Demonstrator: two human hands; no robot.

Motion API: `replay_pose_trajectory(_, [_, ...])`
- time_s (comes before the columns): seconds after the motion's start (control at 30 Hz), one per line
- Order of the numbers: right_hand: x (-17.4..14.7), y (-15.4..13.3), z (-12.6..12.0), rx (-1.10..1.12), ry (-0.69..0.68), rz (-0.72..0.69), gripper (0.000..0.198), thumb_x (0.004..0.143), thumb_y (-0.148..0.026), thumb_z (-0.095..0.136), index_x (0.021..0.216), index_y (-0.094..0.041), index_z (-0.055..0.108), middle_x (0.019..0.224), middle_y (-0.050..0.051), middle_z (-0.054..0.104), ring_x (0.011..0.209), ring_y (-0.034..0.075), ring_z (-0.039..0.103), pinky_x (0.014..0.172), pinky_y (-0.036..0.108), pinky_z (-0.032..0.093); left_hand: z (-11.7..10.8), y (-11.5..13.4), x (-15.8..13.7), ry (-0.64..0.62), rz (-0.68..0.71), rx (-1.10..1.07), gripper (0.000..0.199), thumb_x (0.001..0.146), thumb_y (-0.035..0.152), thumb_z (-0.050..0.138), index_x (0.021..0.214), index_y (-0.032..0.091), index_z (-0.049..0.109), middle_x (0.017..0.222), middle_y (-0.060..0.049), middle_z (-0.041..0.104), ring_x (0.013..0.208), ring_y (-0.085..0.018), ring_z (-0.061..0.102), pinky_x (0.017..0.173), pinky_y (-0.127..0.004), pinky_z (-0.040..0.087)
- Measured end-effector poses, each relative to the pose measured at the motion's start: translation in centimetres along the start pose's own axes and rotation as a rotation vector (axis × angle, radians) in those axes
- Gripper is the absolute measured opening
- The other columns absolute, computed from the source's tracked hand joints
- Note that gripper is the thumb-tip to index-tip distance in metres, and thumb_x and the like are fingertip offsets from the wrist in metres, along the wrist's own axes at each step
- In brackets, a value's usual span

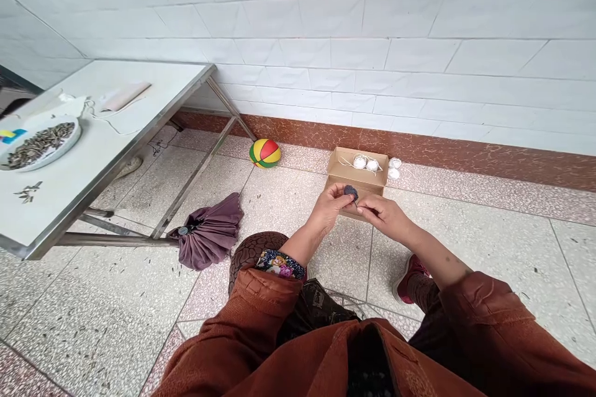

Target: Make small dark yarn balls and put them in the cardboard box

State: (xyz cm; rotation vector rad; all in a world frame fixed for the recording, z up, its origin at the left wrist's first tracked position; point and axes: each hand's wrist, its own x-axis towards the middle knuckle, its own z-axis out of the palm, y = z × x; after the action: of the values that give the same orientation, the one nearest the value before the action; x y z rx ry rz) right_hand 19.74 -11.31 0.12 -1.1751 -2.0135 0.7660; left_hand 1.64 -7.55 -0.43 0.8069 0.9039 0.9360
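Holding a rounded dark-grey, perhaps knitted piece [351, 191] near centre
Left hand [328, 206] pinches it; right hand [383, 216] grips a thin dark strand [356, 203].

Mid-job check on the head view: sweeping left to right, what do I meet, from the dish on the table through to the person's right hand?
White dish, pink folded item, purple gathered cloth, striped ball, left hand, small dark piece, right hand.

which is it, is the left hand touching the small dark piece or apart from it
Touching: the head view shows the left hand pinching the small dark piece at its edge, no gap between.
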Motion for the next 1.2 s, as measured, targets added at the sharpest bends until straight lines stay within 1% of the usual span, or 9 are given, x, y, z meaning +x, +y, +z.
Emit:
replay_pose_trajectory(0.1, [0.3,-0.6,-0.9,0.066,0.015,0.006,0.02,0.099,-0.036,0.056,0.088,-0.023,0.066,0.08,0.003,0.068,0.071,0.017,0.062,0.067,0.029,0.048,-0.2,-0.4,0.1,-0.003,-0.027,0.155,0.035,0.063,0.023,0.085,0.09,0.015,0.065,0.085,0.0,0.065,0.074,-0.01,0.058,0.074,-0.027,0.045])
replay_pose_trajectory(0.27, [1.1,0.8,-1.4,0.089,0.22,0.111,0.02,0.095,-0.039,0.059,0.084,-0.023,0.065,0.077,0.002,0.067,0.07,0.018,0.061,0.066,0.03,0.048,0.2,0.0,-0.5,-0.312,-0.029,0.18,0.056,0.063,0.022,0.087,0.112,0.018,0.061,0.083,0.001,0.066,0.074,-0.011,0.059,0.074,-0.028,0.043])
replay_pose_trajectory(0.33, [1.2,1.5,-1.0,0.085,0.247,0.145,0.02,0.095,-0.037,0.058,0.083,-0.022,0.063,0.076,0.002,0.066,0.069,0.018,0.06,0.066,0.03,0.047,0.4,0.3,-0.7,-0.354,-0.013,0.106,0.066,0.064,0.025,0.088,0.123,0.021,0.057,0.083,0.002,0.066,0.075,-0.012,0.059,0.074,-0.028,0.044])
replay_pose_trajectory(0.47, [0.6,1.8,0.0,0.023,0.161,0.166,0.021,0.098,-0.034,0.052,0.084,-0.022,0.063,0.076,0.002,0.066,0.07,0.018,0.06,0.067,0.031,0.047,0.5,0.6,-0.5,-0.205,0.042,-0.001,0.054,0.067,0.032,0.087,0.114,0.02,0.063,0.092,-0.001,0.065,0.082,-0.012,0.06,0.075,-0.027,0.046])
replay_pose_trajectory(0.67, [-0.2,0.1,-0.1,-0.061,-0.029,-0.065,0.021,0.101,-0.034,0.052,0.093,-0.022,0.066,0.082,0.003,0.065,0.073,0.017,0.061,0.07,0.03,0.048,-0.2,-0.3,0.2,0.007,0.052,0.104,0.053,0.063,0.027,0.088,0.104,0.017,0.057,0.089,0.0,0.065,0.077,-0.011,0.059,0.077,-0.028,0.046])
replay_pose_trajectory(0.8, [0.4,0.2,-1.1,-0.014,0.079,-0.067,0.02,0.101,-0.036,0.055,0.09,-0.023,0.067,0.08,0.003,0.066,0.074,0.018,0.062,0.07,0.03,0.049,-0.3,-0.7,0.2,-0.171,-0.013,0.237,0.07,0.06,0.021,0.089,0.119,0.018,0.052,0.086,0.002,0.065,0.072,-0.011,0.059,0.074,-0.028,0.043])
replay_pose_trajectory(0.93, [0.9,1.4,-1.2,-0.005,0.204,0.047,0.019,0.098,-0.034,0.057,0.084,-0.023,0.065,0.079,0.003,0.067,0.075,0.019,0.062,0.072,0.032,0.049,0.0,-0.5,-0.2,-0.37,-0.001,0.166,0.076,0.065,0.024,0.088,0.131,0.02,0.048,0.086,0.002,0.066,0.072,-0.011,0.06,0.073,-0.028,0.044])
replay_pose_trajectory(1.07, [0.7,2.1,-0.4,-0.001,0.215,0.141,0.018,0.097,-0.031,0.053,0.085,-0.023,0.064,0.079,0.003,0.068,0.074,0.019,0.062,0.071,0.031,0.049,0.1,0.1,-0.4,-0.314,0.019,0.046,0.063,0.069,0.026,0.086,0.125,0.022,0.059,0.095,-0.001,0.067,0.079,-0.011,0.061,0.077,-0.028,0.046])
replay_pose_trajectory(1.2, [0.2,1.6,0.4,-0.01,0.108,0.103,0.018,0.097,-0.03,0.051,0.089,-0.022,0.065,0.083,0.004,0.068,0.077,0.019,0.063,0.072,0.031,0.048,0.0,0.3,-0.3,-0.143,0.027,0.006,0.042,0.071,0.029,0.082,0.108,0.018,0.067,0.099,-0.004,0.068,0.083,-0.012,0.062,0.077,-0.027,0.046])
